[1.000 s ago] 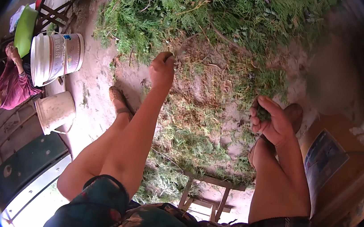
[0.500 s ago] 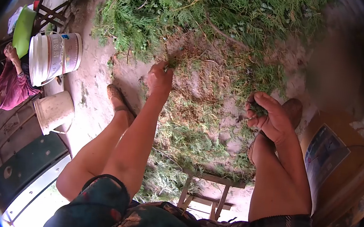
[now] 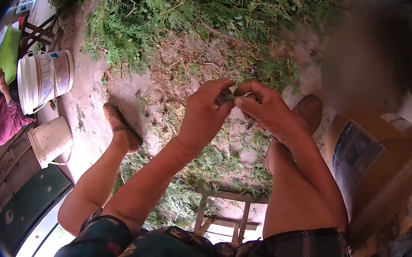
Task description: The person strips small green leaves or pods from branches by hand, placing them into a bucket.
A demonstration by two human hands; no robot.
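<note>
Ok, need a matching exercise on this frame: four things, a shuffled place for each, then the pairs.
1. small green plant sprig
2. large white plastic bucket with a printed label
3. heap of feathery green branches
4. brown wooden frame

A. low in the picture, near the middle
B. at the fingertips of the left hand and right hand
C. far left, beside a plain off-white bucket
D. along the top of the picture

Pairs: 1-B; 2-C; 3-D; 4-A

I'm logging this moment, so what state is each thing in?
Left hand: pinching a green sprig
Right hand: curled, pinching there too
Green sprig: held between both hands
Green branches: heaped on ground
Loose greenery: scattered
Lettered bucket: standing, lid unclear
</note>
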